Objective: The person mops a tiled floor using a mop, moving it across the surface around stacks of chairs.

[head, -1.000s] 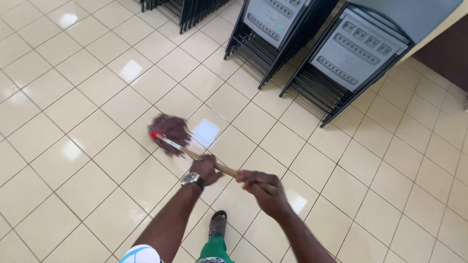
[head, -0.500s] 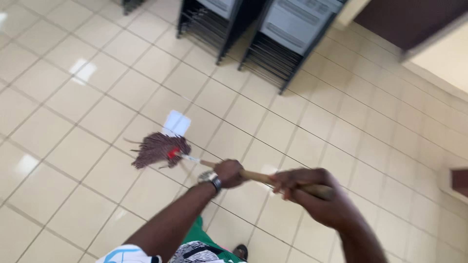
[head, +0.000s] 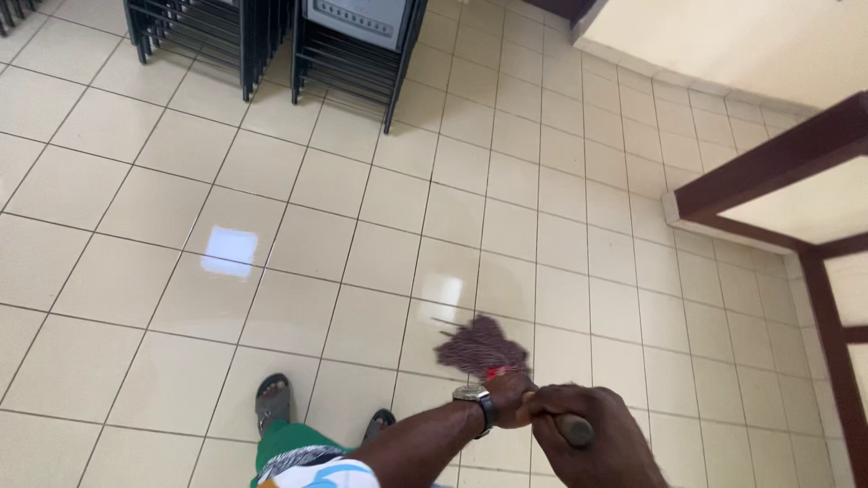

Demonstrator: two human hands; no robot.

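Note:
Both my hands grip a wooden mop handle (head: pixel 573 427) near the bottom of the view. My left hand (head: pixel 509 396), with a wristwatch on its wrist, holds the handle closer to the head. My right hand (head: pixel 588 441) is closed over the handle's upper end. The mop head (head: pixel 479 347) is a bundle of dark red-brown strands with a red collar, resting on the cream floor tiles (head: pixel 380 253) just ahead of my hands.
Stacks of black-framed folded chairs (head: pixel 357 45) stand on the floor at the top left. A dark brown wooden frame (head: pixel 768 163) and a cream wall are at the right. My sandalled feet (head: pixel 273 398) show at the bottom.
The mop head has swung from my left side to the right, now close in front of my hands. My view has turned rightward, bringing the wall and wooden frame into sight.

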